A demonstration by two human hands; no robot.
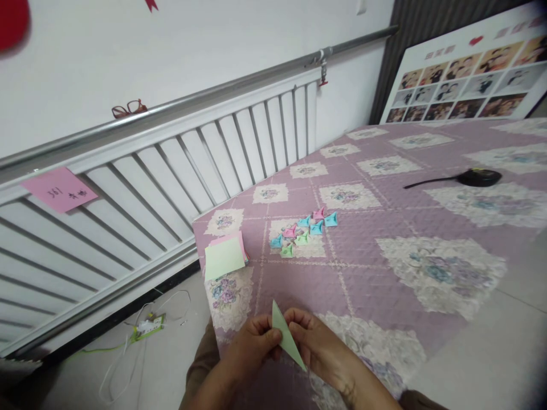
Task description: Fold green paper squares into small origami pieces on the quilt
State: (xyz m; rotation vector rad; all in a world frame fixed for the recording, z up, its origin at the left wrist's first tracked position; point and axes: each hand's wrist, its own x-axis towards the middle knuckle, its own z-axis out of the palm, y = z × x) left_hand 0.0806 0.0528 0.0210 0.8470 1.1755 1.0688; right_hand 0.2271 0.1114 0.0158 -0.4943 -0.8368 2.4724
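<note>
A pale green paper (286,337), folded into a triangle, is held up over the near edge of the table. My left hand (255,346) pinches it from the left, thumb on its face. From the other side, my right hand (315,343) has its fingers closed against the paper's edge. Beyond my hands lies a group of small folded paper pieces in pink (290,231), blue (316,228) and green (301,238). A stack of square paper sheets (224,258), light green on top, rests at the table's left edge.
The table has a purple floral cloth (294,285). A black object with a thin tail (479,177) lies at the right. A white radiator (239,148) with glasses (129,108) above it borders the left. A power strip (147,327) is on the floor.
</note>
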